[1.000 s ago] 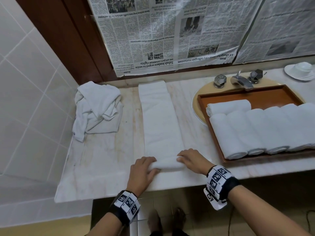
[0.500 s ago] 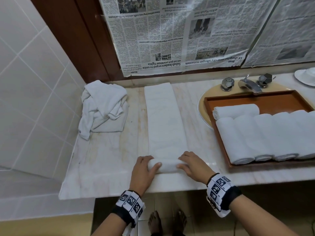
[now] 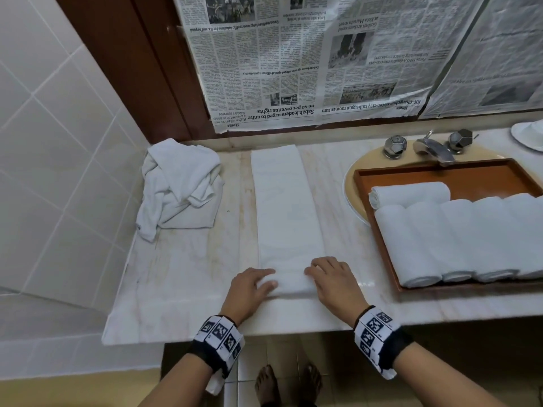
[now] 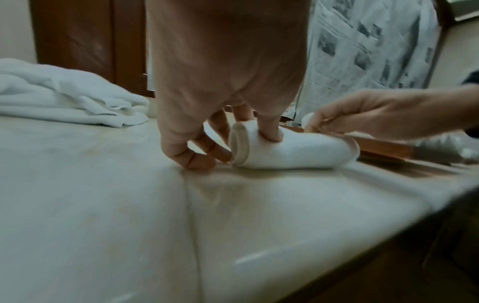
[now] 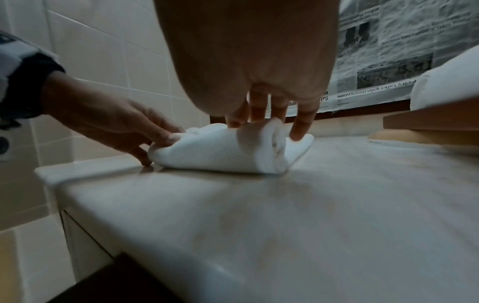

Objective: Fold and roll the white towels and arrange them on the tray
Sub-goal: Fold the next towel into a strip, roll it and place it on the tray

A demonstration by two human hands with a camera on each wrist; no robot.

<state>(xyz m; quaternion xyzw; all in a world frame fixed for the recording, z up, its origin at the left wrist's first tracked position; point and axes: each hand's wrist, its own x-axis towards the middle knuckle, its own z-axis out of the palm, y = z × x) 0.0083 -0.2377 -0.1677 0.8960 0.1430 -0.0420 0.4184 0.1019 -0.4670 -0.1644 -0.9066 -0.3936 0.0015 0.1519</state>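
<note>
Towel [image 3: 289,207] on desk [image 3: 188,274], folded to long strip; near end in small roll under both hands. L hand [image 3: 249,289] & R hand [image 3: 332,282], fingers [image 4: 270,131] curled over roll ends, pressing. Roll axis runs L–R; unrolled strip extends straight ahead of fingers. Tray [image 3: 435,173] to R.

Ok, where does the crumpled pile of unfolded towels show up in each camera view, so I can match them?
Head: crumpled towel pile at upper left, on the counter's far left, left of the folded towel strip.
Left wrist: the pile at far left, behind the left hand.
Right wrist: not in view.
Shared landmark: the rolled towel end under both hands.
</note>
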